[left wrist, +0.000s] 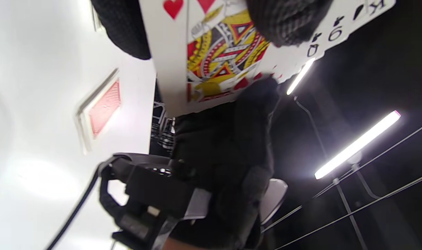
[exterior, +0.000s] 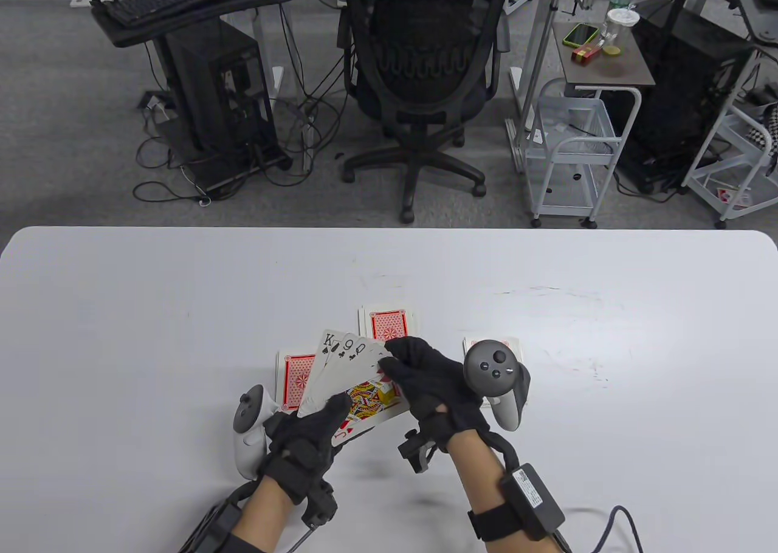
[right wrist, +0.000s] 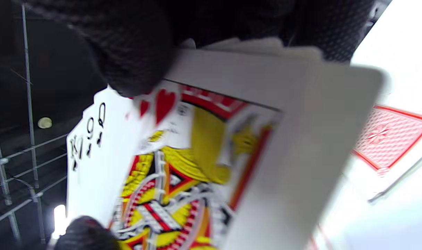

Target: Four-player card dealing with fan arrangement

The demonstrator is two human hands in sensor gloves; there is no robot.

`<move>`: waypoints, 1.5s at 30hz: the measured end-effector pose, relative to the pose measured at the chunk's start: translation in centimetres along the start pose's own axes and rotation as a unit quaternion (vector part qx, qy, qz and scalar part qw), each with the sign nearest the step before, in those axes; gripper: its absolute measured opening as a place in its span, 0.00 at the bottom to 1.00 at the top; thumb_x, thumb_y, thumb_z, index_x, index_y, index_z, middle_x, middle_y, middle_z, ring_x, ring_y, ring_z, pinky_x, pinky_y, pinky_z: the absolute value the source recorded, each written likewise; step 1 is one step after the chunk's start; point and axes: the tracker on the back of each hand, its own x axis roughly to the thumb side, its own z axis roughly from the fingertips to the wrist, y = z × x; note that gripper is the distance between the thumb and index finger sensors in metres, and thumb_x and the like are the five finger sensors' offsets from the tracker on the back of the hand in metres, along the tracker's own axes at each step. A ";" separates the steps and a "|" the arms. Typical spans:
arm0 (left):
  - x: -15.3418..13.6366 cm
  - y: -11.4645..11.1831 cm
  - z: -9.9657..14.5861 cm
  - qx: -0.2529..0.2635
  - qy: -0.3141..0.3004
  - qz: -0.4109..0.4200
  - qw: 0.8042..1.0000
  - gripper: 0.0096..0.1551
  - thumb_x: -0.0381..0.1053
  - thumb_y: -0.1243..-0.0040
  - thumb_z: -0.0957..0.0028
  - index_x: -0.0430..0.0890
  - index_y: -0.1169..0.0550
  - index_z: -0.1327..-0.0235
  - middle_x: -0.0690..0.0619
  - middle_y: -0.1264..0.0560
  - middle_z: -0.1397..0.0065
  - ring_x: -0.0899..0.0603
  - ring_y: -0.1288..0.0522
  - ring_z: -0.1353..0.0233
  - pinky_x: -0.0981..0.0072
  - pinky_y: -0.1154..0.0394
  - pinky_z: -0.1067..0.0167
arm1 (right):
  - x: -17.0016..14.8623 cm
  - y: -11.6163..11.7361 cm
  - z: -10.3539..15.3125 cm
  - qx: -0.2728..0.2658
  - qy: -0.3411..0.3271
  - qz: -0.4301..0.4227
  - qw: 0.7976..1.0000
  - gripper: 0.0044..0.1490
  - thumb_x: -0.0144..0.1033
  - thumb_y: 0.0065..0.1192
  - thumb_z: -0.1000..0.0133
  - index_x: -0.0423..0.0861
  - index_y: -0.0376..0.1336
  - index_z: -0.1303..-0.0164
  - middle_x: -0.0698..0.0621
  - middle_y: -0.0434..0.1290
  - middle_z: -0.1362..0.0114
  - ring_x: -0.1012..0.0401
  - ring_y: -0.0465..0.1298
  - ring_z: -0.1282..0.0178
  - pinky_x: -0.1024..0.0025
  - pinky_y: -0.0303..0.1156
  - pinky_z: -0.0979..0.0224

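Observation:
A fan of face-up cards (exterior: 355, 377) is held above the white table (exterior: 152, 310); a K, a 9 and a Q show at its upper left, and a red face card lies in front. My left hand (exterior: 316, 425) grips the fan at its lower end, thumb on the faces. My right hand (exterior: 419, 374) pinches the fan's upper right edge. The fan fills the left wrist view (left wrist: 225, 52) and the right wrist view (right wrist: 183, 156). Three face-down red-backed piles lie on the table: left (exterior: 293, 378), far middle (exterior: 389, 321) and right (exterior: 513, 347), the right one mostly hidden by my right hand's tracker.
An office chair (exterior: 425, 73) stands beyond the table's far edge. A white rolling cart (exterior: 574, 152) and desks with computers stand further back. A red-backed pile shows on the table in the left wrist view (left wrist: 101, 107) and in the right wrist view (right wrist: 388, 135).

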 end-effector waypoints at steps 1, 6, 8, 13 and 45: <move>0.0 0.1 0.0 0.001 -0.002 0.002 1.000 0.30 0.55 0.43 0.41 0.67 0.37 0.27 0.63 0.30 0.22 0.41 0.28 0.23 0.48 0.28 0.30 | 0.0 -0.1 -0.1 0.007 0.001 -0.006 1.000 0.27 0.33 0.68 0.46 0.45 0.67 0.36 0.47 0.76 0.39 0.46 0.81 0.41 0.37 0.68 0.36; 0.3 -0.2 -0.1 -0.002 0.000 -0.027 1.000 0.30 0.54 0.41 0.42 0.71 0.37 0.28 0.63 0.30 0.22 0.39 0.27 0.24 0.46 0.27 0.31 | -0.6 -0.1 0.1 -0.005 0.017 -0.030 0.999 0.35 0.52 0.68 0.42 0.44 0.64 0.30 0.47 0.75 0.38 0.46 0.81 0.43 0.37 0.69 0.37; 0.2 -0.3 -0.1 -0.007 0.003 -0.034 0.999 0.31 0.54 0.41 0.42 0.71 0.37 0.28 0.63 0.29 0.23 0.39 0.25 0.25 0.45 0.26 0.32 | -0.4 0.0 0.1 -0.009 0.011 -0.013 1.000 0.28 0.45 0.67 0.42 0.47 0.65 0.34 0.49 0.75 0.41 0.49 0.83 0.48 0.39 0.70 0.39; 0.3 0.2 0.1 0.009 0.003 -0.025 1.000 0.33 0.53 0.41 0.41 0.67 0.40 0.25 0.65 0.29 0.23 0.40 0.27 0.23 0.44 0.28 0.31 | -0.4 -0.1 -0.2 0.019 -0.005 -0.031 0.999 0.27 0.32 0.66 0.42 0.47 0.64 0.31 0.47 0.75 0.37 0.47 0.82 0.42 0.37 0.68 0.36; 0.4 0.8 0.2 0.014 -0.032 0.062 0.997 0.32 0.47 0.40 0.41 0.71 0.37 0.28 0.67 0.32 0.21 0.39 0.29 0.22 0.43 0.29 0.29 | -2.4 0.3 -0.4 0.042 0.002 -0.044 0.998 0.36 0.42 0.70 0.42 0.46 0.60 0.26 0.45 0.70 0.31 0.48 0.79 0.42 0.36 0.66 0.35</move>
